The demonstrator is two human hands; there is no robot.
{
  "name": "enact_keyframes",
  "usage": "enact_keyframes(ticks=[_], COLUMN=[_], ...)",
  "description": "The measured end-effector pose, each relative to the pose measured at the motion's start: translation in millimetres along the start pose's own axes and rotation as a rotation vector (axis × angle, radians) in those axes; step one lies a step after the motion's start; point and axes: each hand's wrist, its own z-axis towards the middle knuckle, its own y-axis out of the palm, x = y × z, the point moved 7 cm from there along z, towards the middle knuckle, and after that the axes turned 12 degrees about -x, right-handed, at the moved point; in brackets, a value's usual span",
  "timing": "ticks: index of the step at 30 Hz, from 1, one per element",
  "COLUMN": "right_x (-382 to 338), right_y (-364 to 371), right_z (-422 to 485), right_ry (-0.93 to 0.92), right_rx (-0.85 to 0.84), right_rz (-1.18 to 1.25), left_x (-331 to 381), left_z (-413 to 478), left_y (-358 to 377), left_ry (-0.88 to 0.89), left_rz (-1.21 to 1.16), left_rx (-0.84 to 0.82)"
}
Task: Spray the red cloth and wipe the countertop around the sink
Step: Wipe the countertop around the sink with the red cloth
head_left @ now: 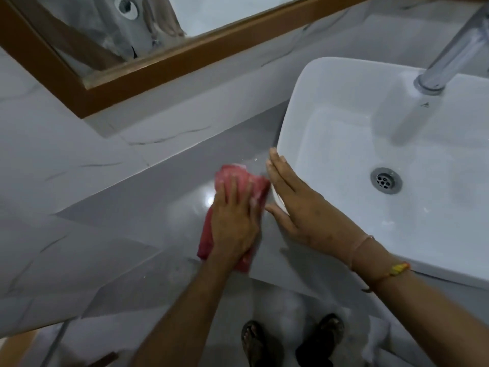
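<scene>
The red cloth (239, 178) lies folded on the grey countertop (148, 205) just left of the white vessel sink (299, 115). My left hand (234, 221) presses flat on top of the cloth, fingers spread over it. My right hand (299, 205) rests flat and open against the sink's left outer wall, fingers pointing away from me. The two hands are almost touching. No spray bottle is in view.
A chrome faucet (449, 54) stands at the sink's far right, above the drain (386, 180). A wood-framed mirror (158, 64) hangs on the marble wall behind. The counter's front edge runs below my forearms; my sandalled feet (291, 343) show on the floor.
</scene>
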Motion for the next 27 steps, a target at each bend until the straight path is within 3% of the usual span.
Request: enact_keyframes(ticks=[5,10,16,18,20,23,27], right_x=[2.1,3.8,2.2,2.2,2.0,3.6,2.1], right_y=[1.8,5.1,4.1,3.0,1.9,3.2,4.3], right_z=[-1.0,2.2,2.4,1.6,0.9,1.2,0.6], right_ry=[-0.017,-0.015,-0.025,-0.027,-0.031,-0.035,-0.031], right_rx=[0.026,0.03,0.033,0.032,0.028,0.024,0.023], right_rz=[0.039,0.042,0.078,0.076,0.082,0.093,0.071], left_x=[-39.9,-88.5,-34.3,1.9,19.2,4.0,-55.4], left_z=[-63.0,2.4,84.1,63.3,14.0,-59.4,-53.1], left_y=[25.8,-25.6,-45.4,-24.7,-4.3,24.8,15.5], left_ry=[-0.014,-0.132,-0.084,0.085,0.16,0.151,0.041], left_rz=[0.032,-0.008,0.106,0.187,0.076,-0.003,0.024], left_rx=[-0.092,0.031,0.024,0.013,0.017,-0.041,-0.07])
